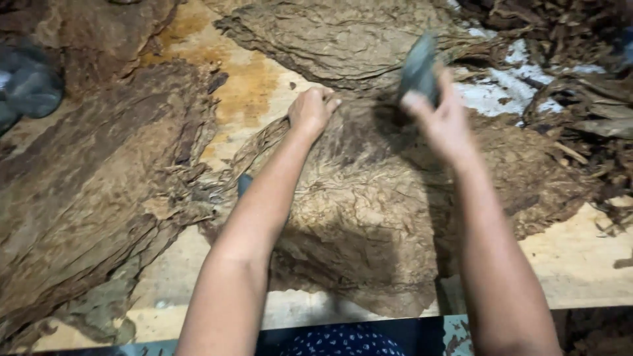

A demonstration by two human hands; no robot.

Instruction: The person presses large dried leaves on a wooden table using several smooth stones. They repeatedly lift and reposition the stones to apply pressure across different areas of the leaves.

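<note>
Seen from above, a left hand (312, 109) pinned a broad dried brown leaf (369, 211) flat on the table (580, 264), fingers curled shut on its edge; the right hand (440, 118) gripped a blurred grey tool (418, 68). Leaf piles (86, 184) waited alongside.

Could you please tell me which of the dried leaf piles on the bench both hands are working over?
The middle leaf, spread flat: left hand presses its top edge, and right hand holds a grey object above it. The left stack and far pile lie untouched.

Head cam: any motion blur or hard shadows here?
Head view: right hand and the grey object it holds are motion-blurred; left hand on the dried tobacco leaf is sharper; arms cast soft shadows on the leaf; no glare.
</note>
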